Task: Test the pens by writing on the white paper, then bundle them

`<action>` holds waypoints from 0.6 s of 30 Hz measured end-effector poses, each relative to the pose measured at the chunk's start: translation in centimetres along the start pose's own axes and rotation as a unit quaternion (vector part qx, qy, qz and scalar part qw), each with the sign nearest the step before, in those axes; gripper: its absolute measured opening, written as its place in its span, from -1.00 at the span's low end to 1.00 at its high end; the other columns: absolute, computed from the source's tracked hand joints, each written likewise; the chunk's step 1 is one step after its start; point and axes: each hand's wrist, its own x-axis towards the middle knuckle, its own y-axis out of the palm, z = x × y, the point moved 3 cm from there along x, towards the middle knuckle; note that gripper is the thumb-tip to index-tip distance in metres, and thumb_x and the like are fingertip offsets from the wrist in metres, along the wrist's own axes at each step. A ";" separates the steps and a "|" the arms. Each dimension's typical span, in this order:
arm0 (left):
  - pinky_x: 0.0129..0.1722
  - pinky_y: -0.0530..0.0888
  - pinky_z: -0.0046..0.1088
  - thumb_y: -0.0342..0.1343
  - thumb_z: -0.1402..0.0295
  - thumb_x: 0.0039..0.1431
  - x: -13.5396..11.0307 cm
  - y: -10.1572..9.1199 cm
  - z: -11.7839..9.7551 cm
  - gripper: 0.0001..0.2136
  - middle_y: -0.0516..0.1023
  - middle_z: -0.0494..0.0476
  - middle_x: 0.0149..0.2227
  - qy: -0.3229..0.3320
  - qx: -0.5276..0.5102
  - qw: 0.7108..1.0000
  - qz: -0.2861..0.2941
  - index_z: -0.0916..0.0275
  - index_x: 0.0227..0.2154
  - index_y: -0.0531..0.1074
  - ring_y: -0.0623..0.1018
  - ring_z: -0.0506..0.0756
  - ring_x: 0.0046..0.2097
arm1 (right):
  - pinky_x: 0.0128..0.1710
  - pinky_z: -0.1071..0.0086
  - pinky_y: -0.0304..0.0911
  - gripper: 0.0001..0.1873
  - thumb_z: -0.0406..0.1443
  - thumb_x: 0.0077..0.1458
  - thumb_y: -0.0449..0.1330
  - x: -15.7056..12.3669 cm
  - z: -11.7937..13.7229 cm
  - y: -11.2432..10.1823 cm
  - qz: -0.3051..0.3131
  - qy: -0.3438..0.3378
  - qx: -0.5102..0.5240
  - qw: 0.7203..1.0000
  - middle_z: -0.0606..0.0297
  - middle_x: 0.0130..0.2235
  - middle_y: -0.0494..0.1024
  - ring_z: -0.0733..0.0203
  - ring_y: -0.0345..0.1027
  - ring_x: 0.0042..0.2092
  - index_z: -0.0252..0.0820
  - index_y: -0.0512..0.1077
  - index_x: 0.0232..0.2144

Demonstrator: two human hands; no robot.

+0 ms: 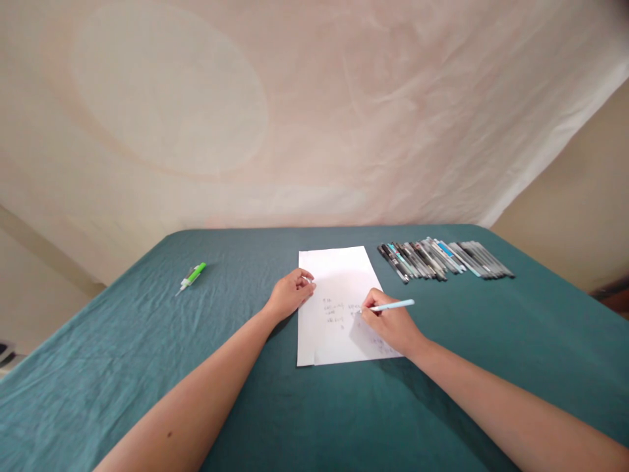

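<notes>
A white sheet of paper (pixel 339 275) with a few lines of small writing lies on the teal tablecloth (pixel 147 354). My right hand (pixel 390 324) is closed in a writing grip on a light blue pen (pixel 396 305), its tip touching the paper near the writing. My left hand (pixel 289 294) rests on the paper's left edge with fingers curled and pressed together; something small and pale shows at the fingertips, too small to name.
A row of several pens (pixel 442 257) lies side by side at the far right of the table. A green-and-white marker (pixel 192 276) lies alone at the far left. A pale draped cloth (pixel 295 111) hangs behind the table.
</notes>
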 end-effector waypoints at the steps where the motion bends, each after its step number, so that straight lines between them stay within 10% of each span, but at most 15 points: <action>1: -0.53 0.31 -0.55 0.05 0.23 0.09 0.0 0.0 0.0 -0.80 0.49 -0.02 -0.47 0.000 0.001 1.000 0.000 0.20 -0.25 0.33 0.43 -0.03 -0.54 | -0.45 0.43 0.08 -0.95 -0.36 -0.03 0.07 0.0 0.0 0.0 -0.001 0.000 0.000 1.000 0.40 -0.52 0.37 0.29 0.23 -0.45 -0.16 0.27 -0.51; 18: -0.54 0.31 -0.55 0.05 0.24 0.09 0.0 0.0 0.0 -0.80 0.48 -0.02 -0.48 0.000 -0.005 1.000 0.002 0.20 -0.25 0.34 0.43 -0.03 -0.54 | -0.44 0.43 0.08 -0.95 -0.37 -0.03 0.07 0.1 -0.2 -0.2 -0.001 0.021 0.028 0.999 0.41 -0.52 0.35 0.30 0.20 -0.46 -0.16 0.28 -0.51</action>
